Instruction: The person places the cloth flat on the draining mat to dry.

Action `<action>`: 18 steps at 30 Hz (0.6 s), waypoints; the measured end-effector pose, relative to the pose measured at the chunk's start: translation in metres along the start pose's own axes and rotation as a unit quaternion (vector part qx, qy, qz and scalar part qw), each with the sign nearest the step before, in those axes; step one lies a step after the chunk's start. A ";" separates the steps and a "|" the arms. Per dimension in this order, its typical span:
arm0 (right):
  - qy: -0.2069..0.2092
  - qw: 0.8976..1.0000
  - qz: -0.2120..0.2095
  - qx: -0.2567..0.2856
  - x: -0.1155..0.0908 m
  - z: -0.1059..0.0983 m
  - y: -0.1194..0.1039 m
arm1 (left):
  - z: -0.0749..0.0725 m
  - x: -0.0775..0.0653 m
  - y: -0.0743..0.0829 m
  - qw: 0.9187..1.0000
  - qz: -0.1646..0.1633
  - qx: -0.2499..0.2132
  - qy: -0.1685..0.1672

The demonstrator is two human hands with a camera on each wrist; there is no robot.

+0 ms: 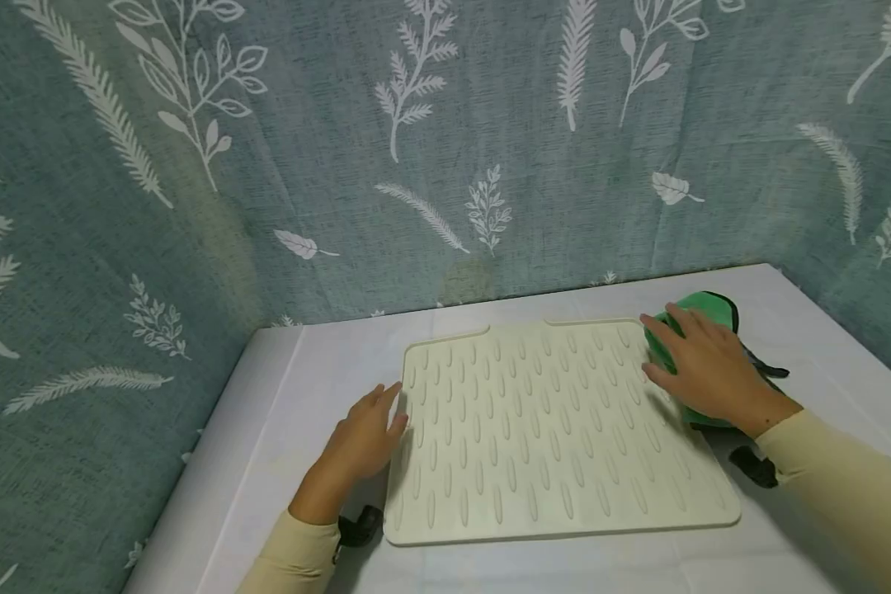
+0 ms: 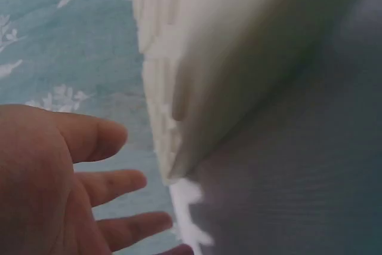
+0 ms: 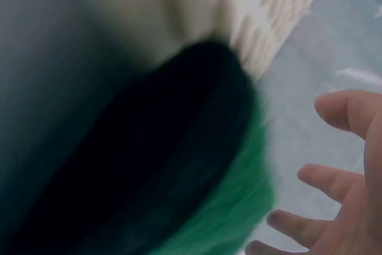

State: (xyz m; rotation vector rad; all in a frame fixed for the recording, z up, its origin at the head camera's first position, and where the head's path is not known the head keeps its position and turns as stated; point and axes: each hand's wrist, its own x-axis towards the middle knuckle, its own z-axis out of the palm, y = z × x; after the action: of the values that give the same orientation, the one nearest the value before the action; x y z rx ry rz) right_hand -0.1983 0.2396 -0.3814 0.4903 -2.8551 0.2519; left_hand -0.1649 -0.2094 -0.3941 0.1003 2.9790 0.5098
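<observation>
Ribbed cream mat (image 1: 535, 429) lies crosswise on white tabletop (image 1: 327, 363)

The left hand (image 1: 367, 433), grasping nothing, is just beside the mat's left edge. The mat's long axis runs left to right, its rim's gap facing away from me. The right hand (image 1: 701, 359), fingers likewise loose, is over a green, black-edged item (image 1: 705, 305). Leafy teal fabric (image 1: 327, 165) hangs beyond.

Around the mat (image 1: 523, 450)

The mat lies on the table (image 1: 297, 412). Just beside its left edge is the left hand (image 1: 360, 437). Along the far part of its right edge lies a fabric item (image 1: 713, 308), with the right hand (image 1: 705, 367) over it; whether item and mat touch is unclear. Behind the mat hangs a curtain (image 1: 327, 190), which also stands farther out to its left and right
</observation>
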 end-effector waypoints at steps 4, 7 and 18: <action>-0.086 0.995 0.042 0.005 0.009 0.000 0.017 | 0.006 0.000 -0.007 1.000 0.008 0.000 -0.027; -0.131 0.989 0.067 0.015 0.014 0.002 0.028 | 0.006 -0.001 -0.008 0.999 0.029 0.000 -0.028; -0.167 0.981 0.046 0.089 0.017 0.019 0.056 | 0.009 -0.002 -0.014 0.998 0.048 -0.002 -0.032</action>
State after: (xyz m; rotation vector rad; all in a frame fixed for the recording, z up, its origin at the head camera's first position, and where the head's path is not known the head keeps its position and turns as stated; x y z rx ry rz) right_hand -0.2371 0.2822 -0.4019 0.4743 -3.2057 0.4868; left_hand -0.1621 -0.2198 -0.4072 0.2556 2.9210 0.5139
